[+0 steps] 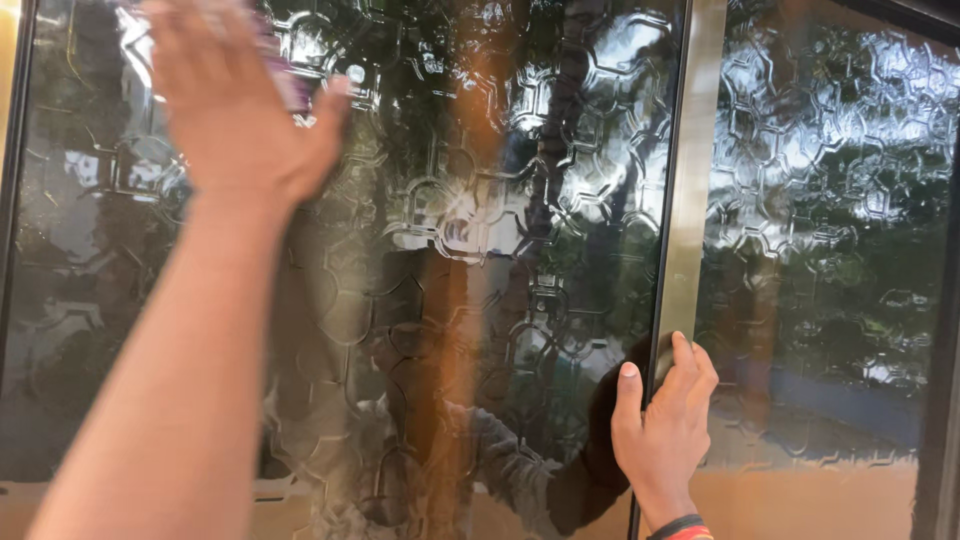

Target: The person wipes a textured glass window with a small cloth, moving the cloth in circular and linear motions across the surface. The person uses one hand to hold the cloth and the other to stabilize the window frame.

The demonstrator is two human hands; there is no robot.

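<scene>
At the far left I see the dark edge of the window frame (12, 200), and beside it the left pane (480, 250) of patterned glass, embossed with interlocking rounded shapes and full of reflections of trees and sky. My left hand (235, 100) is raised high against this pane, near its upper left corner. The palm faces the glass, the fingers are spread and almost straight, and the whole hand is blurred. Between the palm and the glass I can make out a scrap of something purple, a cloth (285, 70) or pad by the look of it, showing just past the edge of the hand beside the thumb; I cannot tell how firmly the fingers hold it, only that the hand lies flat over it. My forearm runs down from there to the lower left corner of the view.

In the middle of the pane I see a dim reflection of a person in dark sleeves.

Further right stands the upright metal bar (690, 150), pale and brushed, which parts the left pane from the right pane (830, 220). My right hand (665, 420) grips this bar low down, fingers curled round its edge, thumb pointing up along the glass side. A dark band with a red stripe (680, 527) sits on that wrist.
</scene>
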